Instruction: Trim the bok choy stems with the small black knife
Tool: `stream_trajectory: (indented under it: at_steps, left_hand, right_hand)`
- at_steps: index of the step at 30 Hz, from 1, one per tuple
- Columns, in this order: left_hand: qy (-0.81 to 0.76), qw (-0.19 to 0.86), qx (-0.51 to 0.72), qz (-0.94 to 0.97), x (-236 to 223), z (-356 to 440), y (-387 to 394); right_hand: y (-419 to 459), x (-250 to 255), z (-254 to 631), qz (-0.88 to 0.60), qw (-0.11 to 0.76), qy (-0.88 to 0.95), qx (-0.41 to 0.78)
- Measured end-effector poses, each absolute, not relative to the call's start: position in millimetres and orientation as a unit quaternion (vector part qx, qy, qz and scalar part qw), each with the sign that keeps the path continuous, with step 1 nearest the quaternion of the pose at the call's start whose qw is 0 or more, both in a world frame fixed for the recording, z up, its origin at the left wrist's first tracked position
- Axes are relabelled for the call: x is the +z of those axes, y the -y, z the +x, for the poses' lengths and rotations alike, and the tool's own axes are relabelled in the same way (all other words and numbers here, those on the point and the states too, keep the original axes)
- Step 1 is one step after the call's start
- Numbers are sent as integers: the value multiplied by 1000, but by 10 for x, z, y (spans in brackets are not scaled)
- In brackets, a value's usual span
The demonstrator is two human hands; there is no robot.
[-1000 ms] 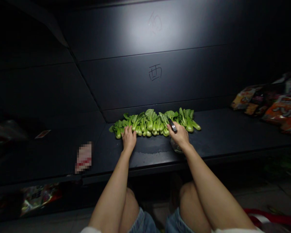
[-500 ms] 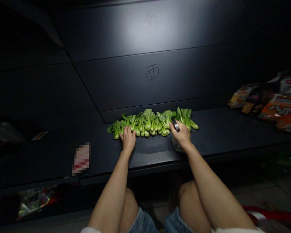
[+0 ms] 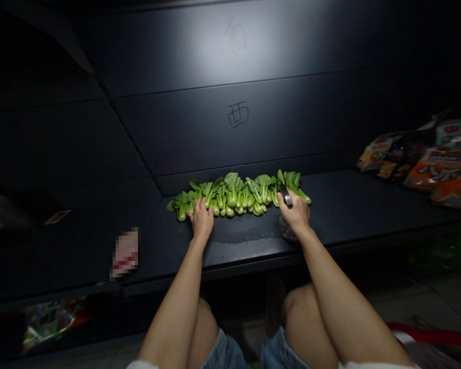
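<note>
A row of green bok choy [image 3: 238, 197] lies along the dark shelf, leaves toward the back panel and pale stems toward me. My left hand [image 3: 203, 220] rests at the left part of the row, fingers spread and touching the stems; it grips nothing. At the right end of the row, my right hand [image 3: 296, 211] is wrapped around a spray bottle [image 3: 287, 196]. The bottle's black head points toward the greens, and its clear body shows below the hand. My palm and fingers hide its middle.
Water drops wet the shelf [image 3: 249, 241] in front of the greens. Colourful snack bags [image 3: 438, 169] are piled at the right. A blurred pinkish packet [image 3: 125, 253] and a small card [image 3: 57, 217] lie at the left. Another shiny package [image 3: 48, 323] sits lower left.
My right hand has shifted to the right along the row with the spray bottle. My left hand stays on the bok choy, and the view has turned slightly.
</note>
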State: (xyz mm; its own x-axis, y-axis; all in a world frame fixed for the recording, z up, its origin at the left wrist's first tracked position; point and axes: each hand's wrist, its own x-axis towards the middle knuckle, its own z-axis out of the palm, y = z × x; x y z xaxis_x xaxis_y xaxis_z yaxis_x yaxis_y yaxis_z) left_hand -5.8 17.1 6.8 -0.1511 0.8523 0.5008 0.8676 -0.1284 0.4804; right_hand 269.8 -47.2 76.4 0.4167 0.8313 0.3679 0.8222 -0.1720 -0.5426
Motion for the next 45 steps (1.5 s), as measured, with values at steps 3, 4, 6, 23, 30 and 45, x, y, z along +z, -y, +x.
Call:
stream_trajectory:
  at_steps: [3, 4, 6, 23, 30, 45]
  left_hand:
    - [660, 13, -373, -652, 77, -44, -160]
    - [659, 14, -373, -653, 80, -42, -158]
    - [659, 13, -372, -654, 83, -42, -155]
    - [671, 12, -346, -655, 138, -53, -106]
    - [677, 10, -356, -644, 123, -132, -107]
    - [686, 19, -352, -637, 111, -205, -104]
  right_hand:
    - [473, 769, 2721, -767, 357, 534, -1]
    - [477, 774, 2725, -769, 356, 531, 0]
    - [490, 786, 2730, -776, 348, 525, 5]
    - [528, 822, 2579, -756, 335, 562, 13]
    - [501, 810, 2449, -722, 328, 610, 8]
    - [442, 768, 2277, -700, 303, 646, 5]
